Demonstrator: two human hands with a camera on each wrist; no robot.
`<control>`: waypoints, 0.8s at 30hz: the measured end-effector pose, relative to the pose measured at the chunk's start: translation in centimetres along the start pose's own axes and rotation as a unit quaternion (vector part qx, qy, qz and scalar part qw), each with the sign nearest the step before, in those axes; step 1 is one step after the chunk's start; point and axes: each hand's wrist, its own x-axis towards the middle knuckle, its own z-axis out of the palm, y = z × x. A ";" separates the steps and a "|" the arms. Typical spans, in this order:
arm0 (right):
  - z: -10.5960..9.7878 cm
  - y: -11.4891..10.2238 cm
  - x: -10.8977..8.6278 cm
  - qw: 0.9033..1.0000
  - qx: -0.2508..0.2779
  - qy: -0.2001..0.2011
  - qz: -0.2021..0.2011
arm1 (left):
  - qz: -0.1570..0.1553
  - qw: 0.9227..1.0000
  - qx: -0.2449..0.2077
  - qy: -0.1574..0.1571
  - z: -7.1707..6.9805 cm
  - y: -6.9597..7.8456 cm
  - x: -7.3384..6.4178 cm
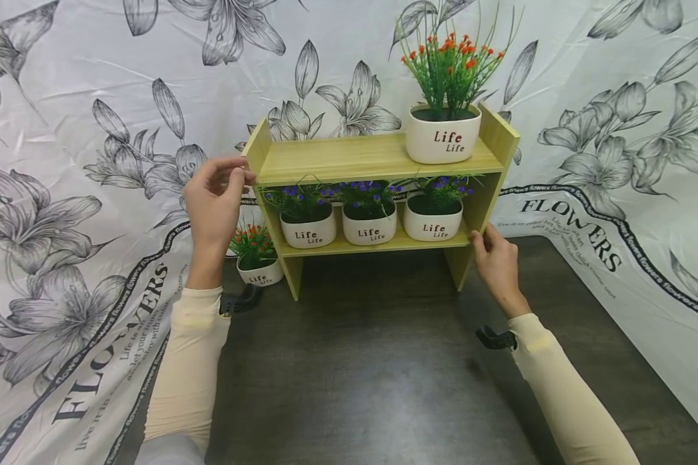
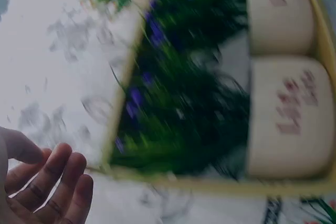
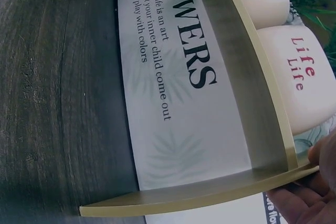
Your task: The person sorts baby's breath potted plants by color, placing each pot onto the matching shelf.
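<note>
A pale wooden two-tier shelf [image 1: 331, 152] stands at the back of the dark table. My left hand [image 1: 212, 210] is raised beside its upper left corner, fingers loosely bent; the left wrist view shows nothing between those fingers [image 2: 55, 174]. On the other side, my right hand [image 1: 496, 265] grips the right side panel near the middle board, thumb in front and fingers round the outer face [image 3: 302, 198]. Three white "Life" pots with purple flowers, one of them the right pot [image 1: 433, 227], line the middle board. A taller pot [image 1: 444, 143] with orange flowers sits at the top right.
Another white pot [image 1: 260, 274] with orange-red flowers stands on the table [image 1: 372, 374] just left of the shelf. Behind everything hangs a white flower-printed cloth [image 1: 122, 58], which also borders the table on both sides.
</note>
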 end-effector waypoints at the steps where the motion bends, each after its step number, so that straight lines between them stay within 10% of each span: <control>1: 0.0 0.0 -0.1 1.000 0.001 -0.001 0.001 | -0.006 1.000 0.005 0.005 -0.5 -0.7 -0.1; 24: 0.2 -0.1 -0.1 1.000 -0.002 0.008 -0.004 | -0.154 0.979 0.120 0.059 -8.0 -16.9 -6.0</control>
